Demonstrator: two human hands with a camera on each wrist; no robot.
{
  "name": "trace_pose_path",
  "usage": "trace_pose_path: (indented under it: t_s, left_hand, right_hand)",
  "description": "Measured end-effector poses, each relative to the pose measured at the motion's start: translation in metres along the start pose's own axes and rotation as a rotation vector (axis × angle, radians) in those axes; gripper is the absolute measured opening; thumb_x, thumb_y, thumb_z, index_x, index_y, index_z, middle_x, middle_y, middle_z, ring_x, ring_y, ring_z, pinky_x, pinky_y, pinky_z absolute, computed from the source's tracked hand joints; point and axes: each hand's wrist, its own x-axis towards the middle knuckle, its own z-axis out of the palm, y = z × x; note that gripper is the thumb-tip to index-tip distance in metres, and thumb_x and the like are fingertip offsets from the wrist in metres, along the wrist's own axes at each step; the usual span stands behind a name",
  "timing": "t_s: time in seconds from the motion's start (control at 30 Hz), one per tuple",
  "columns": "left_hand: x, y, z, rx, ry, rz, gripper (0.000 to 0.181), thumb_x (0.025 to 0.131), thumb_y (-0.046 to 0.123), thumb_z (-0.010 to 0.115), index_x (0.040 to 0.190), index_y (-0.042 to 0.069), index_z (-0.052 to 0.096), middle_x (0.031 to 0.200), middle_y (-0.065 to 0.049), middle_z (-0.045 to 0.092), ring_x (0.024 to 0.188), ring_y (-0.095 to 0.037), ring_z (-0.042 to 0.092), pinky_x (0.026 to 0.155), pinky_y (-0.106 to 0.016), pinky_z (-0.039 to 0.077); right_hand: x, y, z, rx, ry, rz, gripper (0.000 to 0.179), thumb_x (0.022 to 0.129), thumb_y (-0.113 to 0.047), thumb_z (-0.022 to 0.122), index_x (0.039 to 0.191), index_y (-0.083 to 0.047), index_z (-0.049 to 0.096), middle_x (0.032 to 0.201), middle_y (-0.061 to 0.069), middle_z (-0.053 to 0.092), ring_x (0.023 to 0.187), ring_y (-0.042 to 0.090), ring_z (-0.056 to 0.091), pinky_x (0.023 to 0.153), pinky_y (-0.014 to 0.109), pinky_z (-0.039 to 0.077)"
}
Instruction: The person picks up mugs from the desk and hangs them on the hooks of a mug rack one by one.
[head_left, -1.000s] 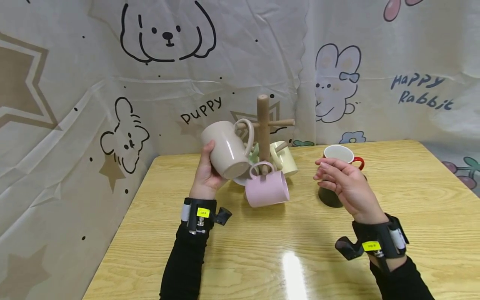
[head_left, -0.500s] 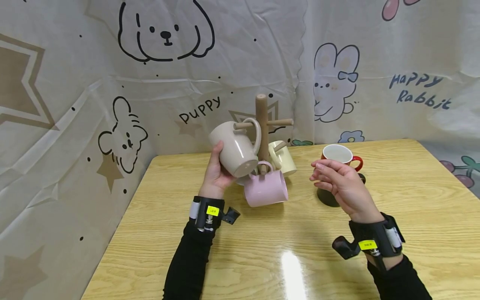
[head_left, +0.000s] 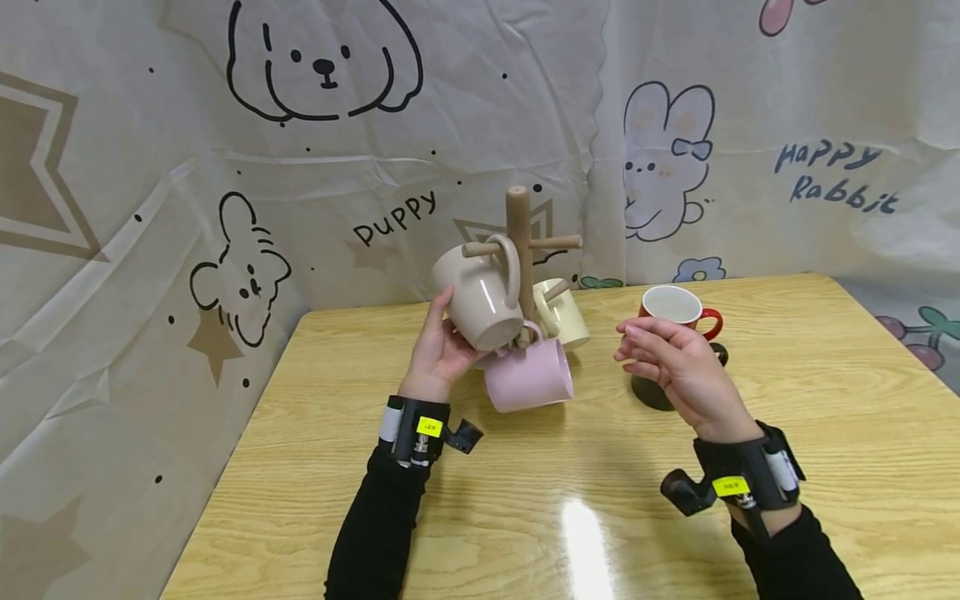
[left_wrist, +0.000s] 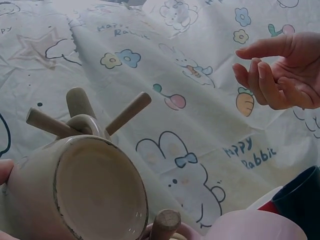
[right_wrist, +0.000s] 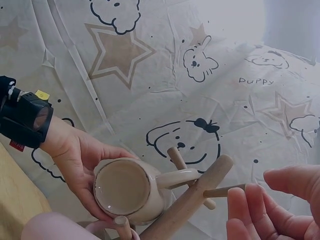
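Note:
My left hand (head_left: pixel 441 357) grips a beige mug (head_left: pixel 480 296) by its body, thumb on the near left side. The mug is tilted, its base (left_wrist: pixel 102 187) facing the left wrist camera. Its handle (head_left: pixel 512 271) sits around the upper left peg (head_left: pixel 480 249) of a wooden mug tree (head_left: pixel 518 217). In the right wrist view the handle (right_wrist: pixel 177 178) lies close against the post. My right hand (head_left: pixel 686 373) is raised in front of a red mug, fingers loosely bent with nothing in them.
A pink mug (head_left: pixel 528 379) hangs low on the tree's front peg, with a pale yellow mug (head_left: pixel 566 317) behind on the right. On the wooden table (head_left: pixel 525 500), a red mug with white inside (head_left: pixel 672 304) stands by a dark mug (head_left: pixel 651 393). Printed cloth (head_left: pixel 360 167) hangs behind.
My left hand has carried the beige mug right to the tree, and its handle has gone over the upper left peg. The right hand has hardly moved.

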Motion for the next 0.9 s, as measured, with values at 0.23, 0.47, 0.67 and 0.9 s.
trace_pose_path:
  t_s: [0.23, 0.47, 0.67, 0.9]
  left_hand:
    - [-0.002, 0.004, -0.001, 0.042, 0.003, -0.037, 0.072, 0.088, 0.038, 0.058, 0.14, 0.005, 0.022, 0.136, -0.014, 0.033, 0.131, -0.027, 0.033, 0.112, -0.047, 0.023]
    - [-0.005, 0.009, 0.0, 0.172, 0.028, -0.028, 0.061, 0.09, 0.038, 0.055, 0.136, 0.009, 0.028, 0.125, -0.012, 0.041, 0.116, -0.024, 0.044, 0.109, -0.043, 0.029]
    - [-0.008, 0.013, -0.002, 0.271, 0.02, 0.02, 0.053, 0.093, 0.037, 0.05, 0.136, 0.014, 0.031, 0.126, -0.011, 0.042, 0.116, -0.024, 0.045, 0.106, -0.036, 0.033]
    - [-0.01, 0.018, -0.008, 0.281, -0.019, 0.043, 0.057, 0.091, 0.034, 0.053, 0.138, 0.014, 0.025, 0.126, -0.012, 0.039, 0.12, -0.026, 0.04, 0.111, -0.037, 0.029]
  right_hand:
    - [0.001, 0.001, 0.002, -0.012, -0.006, 0.007, 0.012, 0.093, -0.017, 0.054, 0.092, -0.018, 0.066, 0.083, -0.007, 0.065, 0.078, 0.005, 0.064, 0.071, 0.018, 0.053]
    - [0.001, 0.003, 0.002, -0.027, -0.008, 0.01, 0.012, 0.093, -0.018, 0.054, 0.092, -0.019, 0.065, 0.084, -0.008, 0.064, 0.078, 0.005, 0.064, 0.071, 0.019, 0.053]
    - [0.002, 0.004, 0.003, -0.034, -0.017, 0.014, 0.012, 0.093, -0.017, 0.053, 0.092, -0.019, 0.065, 0.085, -0.008, 0.064, 0.079, 0.005, 0.064, 0.071, 0.018, 0.053]
    - [0.003, 0.006, 0.004, -0.034, -0.027, 0.021, 0.011, 0.093, -0.017, 0.054, 0.093, -0.019, 0.065, 0.087, -0.007, 0.064, 0.079, 0.005, 0.064, 0.072, 0.018, 0.053]
